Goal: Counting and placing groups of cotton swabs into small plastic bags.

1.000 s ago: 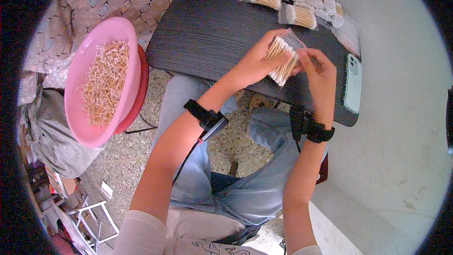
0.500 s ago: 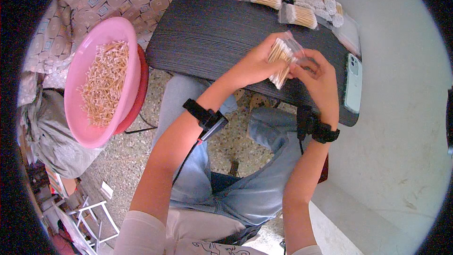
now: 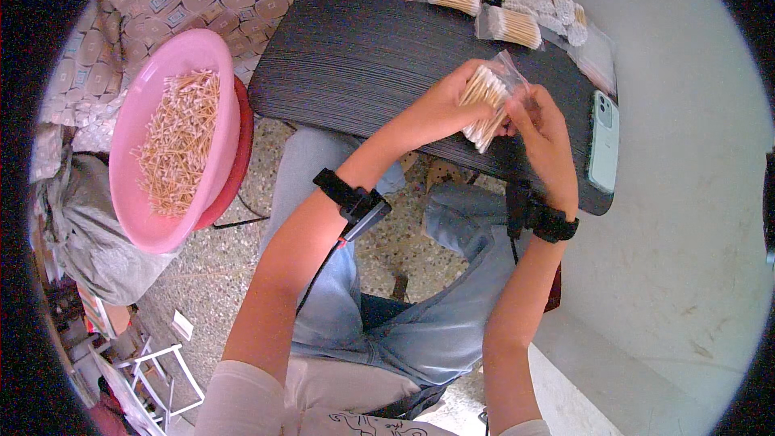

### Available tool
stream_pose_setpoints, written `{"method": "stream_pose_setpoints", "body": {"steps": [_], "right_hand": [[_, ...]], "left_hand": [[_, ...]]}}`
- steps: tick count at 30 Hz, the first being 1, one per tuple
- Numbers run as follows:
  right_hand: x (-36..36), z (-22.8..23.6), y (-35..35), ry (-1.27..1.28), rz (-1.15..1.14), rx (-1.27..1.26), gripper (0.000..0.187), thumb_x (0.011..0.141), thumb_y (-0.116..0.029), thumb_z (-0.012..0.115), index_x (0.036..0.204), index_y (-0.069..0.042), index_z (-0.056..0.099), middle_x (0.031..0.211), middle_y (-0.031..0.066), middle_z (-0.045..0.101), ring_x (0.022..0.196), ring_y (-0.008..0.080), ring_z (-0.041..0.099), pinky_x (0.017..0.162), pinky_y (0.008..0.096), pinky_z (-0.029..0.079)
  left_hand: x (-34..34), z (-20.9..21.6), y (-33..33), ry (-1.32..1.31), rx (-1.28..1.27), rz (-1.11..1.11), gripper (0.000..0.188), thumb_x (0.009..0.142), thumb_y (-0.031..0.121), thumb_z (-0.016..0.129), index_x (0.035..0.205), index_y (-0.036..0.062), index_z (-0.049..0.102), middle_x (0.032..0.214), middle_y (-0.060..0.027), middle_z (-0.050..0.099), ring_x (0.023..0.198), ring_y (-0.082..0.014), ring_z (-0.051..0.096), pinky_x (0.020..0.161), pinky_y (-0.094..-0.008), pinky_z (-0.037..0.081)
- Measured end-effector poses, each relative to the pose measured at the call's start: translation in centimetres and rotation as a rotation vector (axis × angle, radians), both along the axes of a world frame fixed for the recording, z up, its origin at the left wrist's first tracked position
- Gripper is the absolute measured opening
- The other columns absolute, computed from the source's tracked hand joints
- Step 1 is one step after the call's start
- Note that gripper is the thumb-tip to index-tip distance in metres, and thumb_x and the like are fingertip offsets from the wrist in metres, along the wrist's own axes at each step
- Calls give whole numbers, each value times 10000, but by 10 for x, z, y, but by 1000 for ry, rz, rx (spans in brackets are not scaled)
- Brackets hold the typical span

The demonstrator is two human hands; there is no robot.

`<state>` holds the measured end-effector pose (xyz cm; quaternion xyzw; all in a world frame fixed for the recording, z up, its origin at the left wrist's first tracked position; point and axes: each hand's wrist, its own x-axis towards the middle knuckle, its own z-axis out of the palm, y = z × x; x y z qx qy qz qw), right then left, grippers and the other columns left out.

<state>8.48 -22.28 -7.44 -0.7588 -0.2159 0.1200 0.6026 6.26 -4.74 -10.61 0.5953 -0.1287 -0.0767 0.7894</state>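
Note:
Over the near edge of the dark table, my left hand (image 3: pixel 450 106) grips a bundle of cotton swabs (image 3: pixel 483 105), with the thumb pressed across the sticks. A clear plastic bag (image 3: pixel 507 73) lies around or against the bundle's far side; how far the swabs are inside it I cannot tell. My right hand (image 3: pixel 546 119) pinches the bag beside the bundle, its thumb and fingers drawn together. To the left, loose cotton swabs (image 3: pixel 182 145) fill much of a pink basin (image 3: pixel 131 125).
Filled swab bags (image 3: pixel 517 27) are piled at the back of the black table (image 3: pixel 347 56). Flat clear bags (image 3: pixel 593 60) and a pale phone (image 3: pixel 604 141) lie along its right edge, close to the wall (image 3: pixel 678 194). The basin rests on a red stool (image 3: pixel 234 161).
My right hand has turned and its fingers have curled in closer to the bag. The bag's top has shifted slightly right. My left hand keeps its hold on the swabs.

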Motion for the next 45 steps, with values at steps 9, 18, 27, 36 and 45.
{"method": "stream_pose_setpoints", "body": {"steps": [9, 18, 27, 36, 45], "right_hand": [[-4, 6, 18, -66, -288, 146, 268, 882, -139, 594, 1099, -16, 496, 843, 35, 594, 709, 89, 543, 621, 223, 452], [-1, 3, 11, -62, -239, 130, 147, 864, -97, 602, 942, 28, 609, 893, 77, 642, 787, 111, 591, 682, 236, 482], [-5, 0, 23, -79, -282, 208, 218, 836, -100, 638, 1006, 27, 586, 886, 84, 646, 790, 139, 612, 718, 265, 495], [-4, -8, 21, -109, -177, -2, 273, 797, -81, 668, 1037, 14, 580, 891, 102, 652, 780, 151, 622, 706, 275, 502], [-4, -8, 22, -128, -204, 0, 212, 791, -52, 658, 966, 10, 556, 860, 92, 639, 759, 143, 619, 652, 264, 500]], "left_hand": [[5, -12, -4, -355, 154, 189, 600, 807, 121, 670, 1296, 47, 330, 1134, -63, 533, 1051, -151, 525, 898, -295, 437], [0, -2, -4, -200, 164, 204, 375, 852, 139, 621, 1180, 8, 495, 1165, -108, 545, 1058, -158, 525, 898, -291, 430], [-4, 2, -5, -384, 466, 548, 564, 896, 151, 529, 1359, 0, 244, 1178, -207, 518, 1105, -300, 518, 945, -361, 392], [-1, 1, -3, -368, 349, 545, 560, 852, 161, 602, 1317, 43, 313, 1119, -181, 551, 1022, -276, 574, 869, -346, 450], [-2, 1, -5, -508, 541, 590, 590, 823, 165, 638, 1307, 22, 334, 1130, -193, 554, 1007, -279, 581, 861, -346, 454]]}}
